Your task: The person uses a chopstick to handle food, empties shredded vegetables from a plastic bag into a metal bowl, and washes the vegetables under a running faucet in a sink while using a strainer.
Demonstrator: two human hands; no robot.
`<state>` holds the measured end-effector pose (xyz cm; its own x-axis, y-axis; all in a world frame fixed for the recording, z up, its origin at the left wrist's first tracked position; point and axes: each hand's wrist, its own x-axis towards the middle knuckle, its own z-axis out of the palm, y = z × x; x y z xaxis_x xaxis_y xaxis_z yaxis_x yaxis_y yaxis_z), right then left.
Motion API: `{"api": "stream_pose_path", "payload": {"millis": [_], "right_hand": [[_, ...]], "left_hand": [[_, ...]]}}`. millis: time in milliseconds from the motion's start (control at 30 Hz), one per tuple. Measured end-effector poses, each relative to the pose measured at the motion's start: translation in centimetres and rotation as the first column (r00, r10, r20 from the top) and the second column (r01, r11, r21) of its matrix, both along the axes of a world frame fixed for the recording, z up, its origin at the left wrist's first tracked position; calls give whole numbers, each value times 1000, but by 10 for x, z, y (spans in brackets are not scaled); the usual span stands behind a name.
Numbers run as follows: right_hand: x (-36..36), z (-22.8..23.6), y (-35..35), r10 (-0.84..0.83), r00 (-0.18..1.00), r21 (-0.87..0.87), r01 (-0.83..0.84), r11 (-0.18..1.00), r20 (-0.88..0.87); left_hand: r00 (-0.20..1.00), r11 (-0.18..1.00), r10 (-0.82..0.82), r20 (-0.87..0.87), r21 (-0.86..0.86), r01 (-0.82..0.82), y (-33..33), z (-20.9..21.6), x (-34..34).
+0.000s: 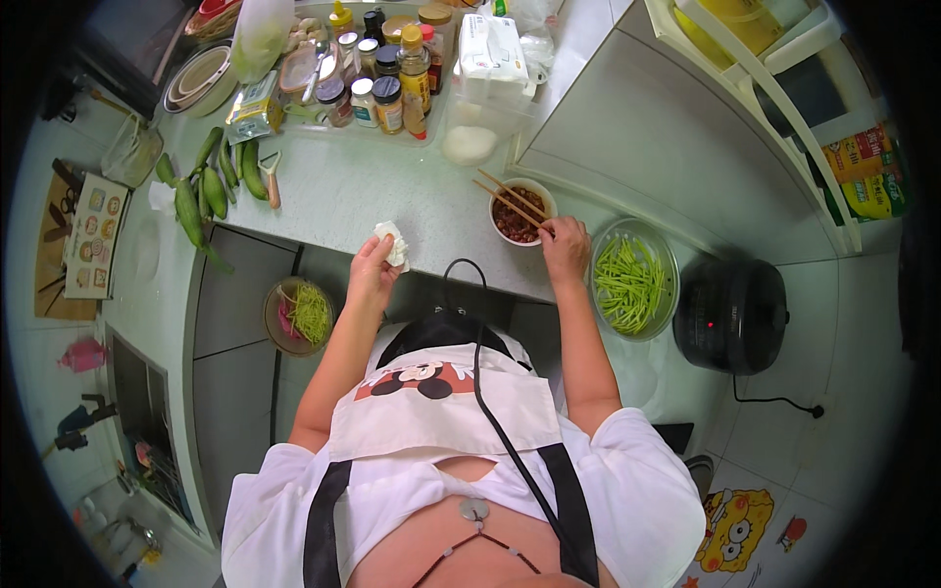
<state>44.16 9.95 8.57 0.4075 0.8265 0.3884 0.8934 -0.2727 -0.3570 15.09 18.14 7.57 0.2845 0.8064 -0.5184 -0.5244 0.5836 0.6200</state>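
My left hand point(373, 267) is closed on a crumpled white tissue point(395, 249) above the counter's front edge. Over at the right, my right hand point(566, 249) pinches the near ends of a pair of wooden chopsticks point(512, 199). The chopsticks lie slanted across a white bowl point(553, 203), their other ends past its far left rim. Dark reddish-brown small pieces point(512, 223) fill the bowl. Just right of my right hand sits a clear colander-like bowl point(670, 279) of cut green bean-like strips point(628, 282).
A black rice cooker point(733, 316) with a red light stands at the right. Green cucumber-like vegetables point(213, 186) and a peeler point(272, 181) lie at the left. Bottles and jars point(387, 98) crowd the back. Below the counter, a bin point(284, 338) holds green scraps.
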Motion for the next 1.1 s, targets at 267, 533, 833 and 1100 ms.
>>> {"api": "stream_pose_path", "payload": {"millis": [267,533,833,1100], "right_hand": [[-2,9,7,84,996,24,-85,996,26],[-24,4,-2,249,967,39,-247,968,-60],[-13,-2,-3,340,940,-20,-341,940,-40],[0,2,-2,311,950,-27,-311,950,-31]], "left_hand": [[998,998,55,-27,22,-55,-11,4,1],[999,999,33,-40,-5,-34,-17,4,11],[999,1000,17,-48,-6,-17,-18,1,15],[998,998,51,-43,-23,-52,-18,-7,13]]}}
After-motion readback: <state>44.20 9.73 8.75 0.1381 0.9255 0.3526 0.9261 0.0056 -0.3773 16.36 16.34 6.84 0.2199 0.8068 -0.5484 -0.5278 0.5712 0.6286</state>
